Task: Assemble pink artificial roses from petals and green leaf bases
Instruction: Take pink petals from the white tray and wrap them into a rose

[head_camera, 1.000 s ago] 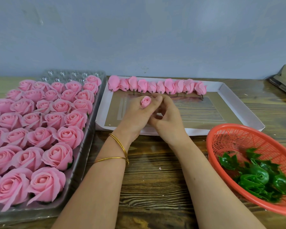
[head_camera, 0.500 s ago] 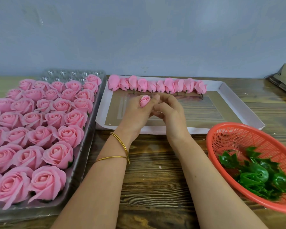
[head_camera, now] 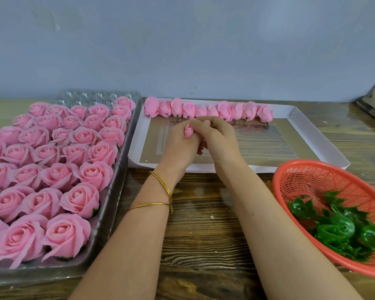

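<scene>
Far left on the bench (head_camera: pixel 199 239), finished roses (head_camera: pixel 52 169) fill a clear tray (head_camera: pixel 100 95). Over the white cardboard tray (head_camera: pixel 312 135), the left hand (head_camera: pixel 178 148) grips a small pink bud (head_camera: pixel 188 131). The right hand (head_camera: pixel 220 139), snug beside it, pinches the bud's top with curled fingers. Green leaf bases (head_camera: pixel 333 228) sit in the red basket (head_camera: pixel 312 178), far right.

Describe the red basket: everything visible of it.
The basket is a shallow orange-red oval of what looks like plastic mesh, with a thick, smooth rim. It sits upright on the wooden table at the right, and the frame edge cuts off its right side. Its far half shows bare mesh, while green leaf bases lie heaped in the near half. Its far rim is close to the white tray; whether they touch cannot be told.
</scene>
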`<state>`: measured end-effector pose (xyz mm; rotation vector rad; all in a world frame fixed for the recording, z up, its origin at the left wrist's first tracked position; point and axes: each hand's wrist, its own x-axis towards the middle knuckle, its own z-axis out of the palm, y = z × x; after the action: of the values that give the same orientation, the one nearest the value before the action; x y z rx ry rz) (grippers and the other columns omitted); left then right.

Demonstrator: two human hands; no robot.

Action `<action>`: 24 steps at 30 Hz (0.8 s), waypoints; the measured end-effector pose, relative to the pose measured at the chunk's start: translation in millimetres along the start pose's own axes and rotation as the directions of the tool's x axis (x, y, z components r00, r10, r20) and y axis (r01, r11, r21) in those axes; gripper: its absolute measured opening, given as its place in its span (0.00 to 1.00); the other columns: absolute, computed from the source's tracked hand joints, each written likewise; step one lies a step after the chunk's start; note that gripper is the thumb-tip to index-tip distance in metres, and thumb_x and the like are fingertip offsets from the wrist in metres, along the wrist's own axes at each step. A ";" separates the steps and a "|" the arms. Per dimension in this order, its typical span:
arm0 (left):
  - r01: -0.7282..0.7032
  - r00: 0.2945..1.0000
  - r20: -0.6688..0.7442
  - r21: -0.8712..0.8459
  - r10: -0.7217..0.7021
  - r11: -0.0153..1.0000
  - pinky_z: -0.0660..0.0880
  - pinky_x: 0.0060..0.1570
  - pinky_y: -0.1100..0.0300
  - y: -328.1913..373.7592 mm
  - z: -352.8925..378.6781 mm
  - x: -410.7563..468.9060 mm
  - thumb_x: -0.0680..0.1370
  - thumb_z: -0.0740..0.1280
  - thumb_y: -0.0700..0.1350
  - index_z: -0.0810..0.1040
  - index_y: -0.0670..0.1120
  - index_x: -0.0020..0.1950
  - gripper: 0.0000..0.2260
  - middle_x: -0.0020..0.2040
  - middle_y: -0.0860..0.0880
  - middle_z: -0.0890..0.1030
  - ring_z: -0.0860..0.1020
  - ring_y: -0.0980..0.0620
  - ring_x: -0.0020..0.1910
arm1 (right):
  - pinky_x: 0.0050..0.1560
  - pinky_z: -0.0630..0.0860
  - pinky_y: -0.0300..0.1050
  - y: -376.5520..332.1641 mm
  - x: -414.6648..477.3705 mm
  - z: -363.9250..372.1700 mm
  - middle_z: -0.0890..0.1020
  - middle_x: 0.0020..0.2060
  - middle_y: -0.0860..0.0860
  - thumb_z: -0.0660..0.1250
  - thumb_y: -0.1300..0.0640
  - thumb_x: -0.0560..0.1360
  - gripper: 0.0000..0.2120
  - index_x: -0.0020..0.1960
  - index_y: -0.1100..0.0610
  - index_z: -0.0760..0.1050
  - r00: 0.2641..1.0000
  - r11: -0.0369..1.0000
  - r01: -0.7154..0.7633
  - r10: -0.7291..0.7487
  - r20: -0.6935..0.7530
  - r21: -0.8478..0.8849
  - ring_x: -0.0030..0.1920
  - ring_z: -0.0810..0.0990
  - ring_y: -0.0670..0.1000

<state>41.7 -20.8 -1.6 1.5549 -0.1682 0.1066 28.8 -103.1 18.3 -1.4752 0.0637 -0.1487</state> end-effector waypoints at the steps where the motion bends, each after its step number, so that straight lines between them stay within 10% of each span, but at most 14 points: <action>1: -0.005 1.000 -0.014 0.001 0.005 1.000 0.79 0.36 0.61 -1.5 -0.2 0.8 0.81 0.63 0.48 0.82 0.57 0.43 0.10 0.40 0.47 0.83 0.82 0.51 0.38 | 0.25 0.70 0.36 -1.4 0.9 0.8 0.78 0.34 0.53 0.70 0.63 0.74 0.07 0.51 0.65 0.78 1.000 1.000 0.004 -0.004 0.013 -0.004 0.26 0.75 0.40; 9: -0.056 0.990 -0.121 0.150 0.075 0.987 0.70 0.27 0.74 -13.1 2.2 9.3 0.79 0.61 0.52 0.79 0.56 0.38 0.12 0.33 0.60 0.80 0.78 0.63 0.34 | 0.28 0.71 0.38 -2.5 5.2 3.9 0.79 0.34 0.55 0.71 0.62 0.68 0.05 0.44 0.58 0.80 0.996 1.000 0.004 -0.006 0.093 0.021 0.33 0.76 0.49; 19: -0.101 0.990 -0.077 0.180 0.116 0.978 0.76 0.31 0.67 -14.0 0.8 8.4 0.81 0.64 0.48 0.83 0.48 0.50 0.09 0.38 0.53 0.82 0.81 0.57 0.38 | 0.29 0.71 0.36 10.1 4.0 3.0 0.81 0.35 0.52 0.70 0.55 0.64 0.14 0.49 0.56 0.81 0.996 0.997 0.019 -0.025 0.080 0.079 0.37 0.79 0.48; 24: -0.074 0.990 -0.104 0.169 0.093 0.983 0.76 0.32 0.63 -12.8 0.5 7.4 0.80 0.63 0.48 0.81 0.49 0.41 0.11 0.34 0.51 0.81 0.79 0.58 0.34 | 0.31 0.70 0.39 18.5 3.1 1.7 0.79 0.34 0.53 0.70 0.56 0.72 0.06 0.42 0.59 0.80 0.995 0.989 0.033 -0.045 0.084 0.144 0.37 0.76 0.49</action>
<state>51.2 -21.8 -12.9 1.7024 -0.1391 0.2791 33.2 -100.2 0.2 -1.3386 -0.0456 -0.1180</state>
